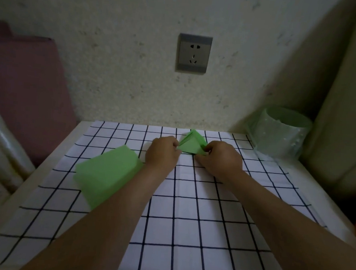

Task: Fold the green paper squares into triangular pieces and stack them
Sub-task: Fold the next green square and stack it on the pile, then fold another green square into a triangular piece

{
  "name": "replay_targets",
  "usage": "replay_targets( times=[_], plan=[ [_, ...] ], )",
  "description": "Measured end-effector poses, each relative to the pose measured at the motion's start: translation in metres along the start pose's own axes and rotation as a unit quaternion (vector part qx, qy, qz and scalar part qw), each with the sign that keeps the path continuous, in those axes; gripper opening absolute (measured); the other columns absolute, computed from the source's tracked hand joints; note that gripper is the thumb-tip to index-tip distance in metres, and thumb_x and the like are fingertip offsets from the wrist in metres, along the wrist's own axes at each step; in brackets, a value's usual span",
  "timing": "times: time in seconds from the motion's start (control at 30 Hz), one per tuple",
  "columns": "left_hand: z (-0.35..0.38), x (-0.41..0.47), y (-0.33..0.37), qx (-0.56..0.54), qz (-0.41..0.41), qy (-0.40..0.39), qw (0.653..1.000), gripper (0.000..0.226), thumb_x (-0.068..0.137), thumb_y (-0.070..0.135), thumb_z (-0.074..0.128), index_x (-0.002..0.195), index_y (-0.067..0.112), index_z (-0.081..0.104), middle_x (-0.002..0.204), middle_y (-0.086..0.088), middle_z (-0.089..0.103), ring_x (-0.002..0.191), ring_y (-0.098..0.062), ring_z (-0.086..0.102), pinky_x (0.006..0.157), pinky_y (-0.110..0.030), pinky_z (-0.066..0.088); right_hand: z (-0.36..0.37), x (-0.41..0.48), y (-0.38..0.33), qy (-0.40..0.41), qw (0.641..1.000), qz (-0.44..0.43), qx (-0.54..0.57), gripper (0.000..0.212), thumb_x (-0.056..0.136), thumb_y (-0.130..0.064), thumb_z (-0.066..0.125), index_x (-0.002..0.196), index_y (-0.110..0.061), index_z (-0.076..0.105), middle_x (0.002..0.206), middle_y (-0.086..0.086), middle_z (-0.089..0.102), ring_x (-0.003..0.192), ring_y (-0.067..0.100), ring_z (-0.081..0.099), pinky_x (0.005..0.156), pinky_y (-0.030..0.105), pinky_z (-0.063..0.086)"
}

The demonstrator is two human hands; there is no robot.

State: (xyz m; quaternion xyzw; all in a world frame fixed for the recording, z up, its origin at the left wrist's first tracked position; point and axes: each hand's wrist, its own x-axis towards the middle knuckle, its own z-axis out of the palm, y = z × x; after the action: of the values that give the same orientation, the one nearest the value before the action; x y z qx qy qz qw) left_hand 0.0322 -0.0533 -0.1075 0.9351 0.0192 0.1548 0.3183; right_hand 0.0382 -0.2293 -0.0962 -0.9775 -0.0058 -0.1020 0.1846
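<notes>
A thick stack of green paper squares [106, 175] lies on the left half of the checked cloth [188, 219], partly under my left forearm. Near the far edge of the cloth sits a small pile of folded green triangular pieces [191, 143]. My left hand [163, 153] pinches the pile's left corner with curled fingers. My right hand [219, 158] pinches its right corner in the same way. Both hands rest on the cloth on either side of the triangles, whose lower edge is hidden behind my fingers.
A pale green cylindrical container [281, 135] stands at the back right corner of the table. The wall with a grey socket [193, 53] rises just behind the cloth. A pink cushion-like shape [23, 87] stands to the left.
</notes>
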Motion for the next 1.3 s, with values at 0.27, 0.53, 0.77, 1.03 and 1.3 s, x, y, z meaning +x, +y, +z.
replay_targets(
  times=[0.27, 0.53, 0.77, 1.03, 1.3],
  plan=[
    [-0.025, -0.032, -0.008, -0.002, 0.062, -0.039, 0.997, 0.029, 0.089, 0.016, 0.066, 0.117, 0.013, 0.068, 0.115, -0.005, 0.068, 0.106, -0.022, 0.061, 0.091, -0.036, 0.051, -0.014, -0.017, -0.007, -0.009, 0.999, 0.009, 0.032, 0.053, 0.078, -0.058, 0.069, 0.122, -0.030, 0.063, 0.107, -0.009, 0.066, 0.095, 0.013, 0.063, 0.068, 0.027, 0.045],
    [-0.052, -0.051, -0.003, 0.056, 0.103, -0.060, 0.991, 0.021, 0.091, 0.018, 0.060, 0.109, 0.022, 0.069, 0.112, -0.001, 0.062, 0.110, -0.022, 0.053, 0.091, -0.042, 0.049, -0.023, -0.048, -0.045, -0.022, 0.992, -0.093, 0.076, 0.028, 0.089, -0.036, 0.064, 0.116, -0.028, 0.066, 0.110, -0.008, 0.064, 0.098, 0.015, 0.063, 0.079, 0.028, 0.049],
    [-0.106, -0.068, -0.028, 0.173, -0.021, -0.126, 0.977, 0.038, 0.086, 0.017, 0.054, 0.124, 0.019, 0.052, 0.129, -0.005, 0.045, 0.122, -0.025, 0.039, 0.097, -0.040, 0.044, 0.004, -0.065, -0.081, -0.187, 0.934, -0.303, 0.026, 0.059, 0.089, -0.035, 0.067, 0.144, -0.025, 0.050, 0.153, 0.001, 0.043, 0.136, 0.023, 0.044, 0.108, 0.040, 0.040],
    [-0.137, -0.097, -0.079, 0.188, -0.073, -0.281, 0.938, 0.102, 0.065, 0.071, 0.070, 0.151, 0.031, 0.032, 0.158, 0.005, 0.026, 0.143, -0.020, 0.029, 0.116, -0.039, 0.031, 0.022, -0.084, -0.091, -0.149, 0.919, -0.364, -0.027, 0.058, 0.091, -0.044, 0.062, 0.146, -0.031, 0.046, 0.132, 0.008, 0.056, 0.118, 0.030, 0.052, 0.097, 0.040, 0.041],
    [-0.144, -0.102, -0.084, 0.144, -0.009, -0.213, 0.966, 0.065, 0.076, 0.045, 0.080, 0.136, 0.032, 0.056, 0.138, 0.009, 0.051, 0.126, -0.013, 0.046, 0.107, -0.035, 0.040, 0.018, -0.091, -0.090, -0.179, 0.917, -0.351, 0.064, 0.051, 0.086, -0.038, 0.073, 0.132, -0.020, 0.060, 0.136, 0.004, 0.059, 0.121, 0.023, 0.057, 0.104, 0.033, 0.044]
  ],
)
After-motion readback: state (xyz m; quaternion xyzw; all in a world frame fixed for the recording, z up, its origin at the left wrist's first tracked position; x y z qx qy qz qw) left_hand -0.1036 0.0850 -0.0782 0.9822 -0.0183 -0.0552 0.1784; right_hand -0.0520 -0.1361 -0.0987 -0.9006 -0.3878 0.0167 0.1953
